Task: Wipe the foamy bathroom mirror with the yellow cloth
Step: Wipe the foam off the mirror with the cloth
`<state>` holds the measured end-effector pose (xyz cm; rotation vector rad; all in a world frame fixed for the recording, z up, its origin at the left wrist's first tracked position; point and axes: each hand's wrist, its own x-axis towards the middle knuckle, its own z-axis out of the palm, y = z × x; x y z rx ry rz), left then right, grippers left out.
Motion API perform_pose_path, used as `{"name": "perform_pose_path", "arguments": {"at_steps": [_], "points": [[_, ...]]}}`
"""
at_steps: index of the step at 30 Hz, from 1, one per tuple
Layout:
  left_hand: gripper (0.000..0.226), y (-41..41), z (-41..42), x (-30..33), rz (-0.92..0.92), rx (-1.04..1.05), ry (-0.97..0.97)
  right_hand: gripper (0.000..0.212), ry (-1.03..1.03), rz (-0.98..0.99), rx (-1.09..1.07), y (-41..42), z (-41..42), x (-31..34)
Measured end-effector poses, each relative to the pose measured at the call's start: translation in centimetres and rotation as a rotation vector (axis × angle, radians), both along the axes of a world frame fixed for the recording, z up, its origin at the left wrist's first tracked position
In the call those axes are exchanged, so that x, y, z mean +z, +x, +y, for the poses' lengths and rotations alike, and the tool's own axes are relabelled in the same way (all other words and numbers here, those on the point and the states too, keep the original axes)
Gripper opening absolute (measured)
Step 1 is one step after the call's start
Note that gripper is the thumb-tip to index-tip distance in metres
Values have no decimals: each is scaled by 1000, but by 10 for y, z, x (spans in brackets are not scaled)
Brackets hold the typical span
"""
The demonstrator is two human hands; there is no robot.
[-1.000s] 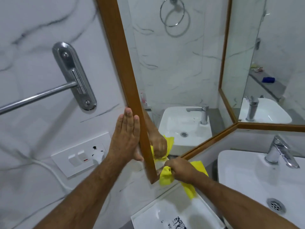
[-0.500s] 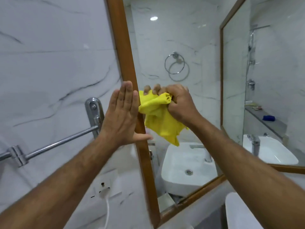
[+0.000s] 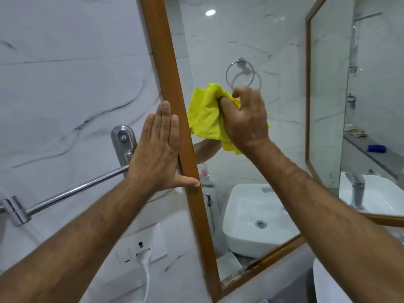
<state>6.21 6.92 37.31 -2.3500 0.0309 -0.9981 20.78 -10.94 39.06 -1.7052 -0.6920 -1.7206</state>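
Right hand (image 3: pixel 244 123) presses bunched cloth (image 3: pixel 205 119) on mirror (image 3: pixel 251 40).
Right fingers clamped on cloth, at mid-height just right of the wooden frame (image 3: pixel 168 68). Left hand (image 3: pixel 157 149) flat, fingers straight, holding nothing, braced on wall and frame's left edge, thumb across frame.

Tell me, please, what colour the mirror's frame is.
Brown, wood-toned: the mirror frame, clearest in the head view.

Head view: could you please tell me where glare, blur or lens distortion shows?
Head view: a ceiling light glares in the mirror; the wide lens tilts and bends its frame; right hand and cloth are slightly motion-blurred; left hand is sharp.
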Motion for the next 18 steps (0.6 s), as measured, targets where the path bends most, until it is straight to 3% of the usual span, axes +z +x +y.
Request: {"name": "perform_pose_path", "arguments": {"at_steps": [3,5,7,9,11,13,18], "points": [[158,0,-1,0,-4,16,7,14,-205,-114,-341,-1,-5,3],[157,-2,-2,1,3,28,4,19,-296,-35,-450,-15,4,4],[158,-3,-4,2,14,36,-6,22,-256,101,-381,-27,16,-1],[157,-3,-5,3,23,52,-13,26,-133,177,-170,-30,24,-9],[158,-4,-5,2,25,69,-15,42,-88,154,41,-27,28,-27],[159,-3,-7,2,19,61,-13,61,-161,127,119,-21,30,-49],[158,-2,-8,-25,51,26,-63,53,-261,-2,224,7,34,-77]]}}
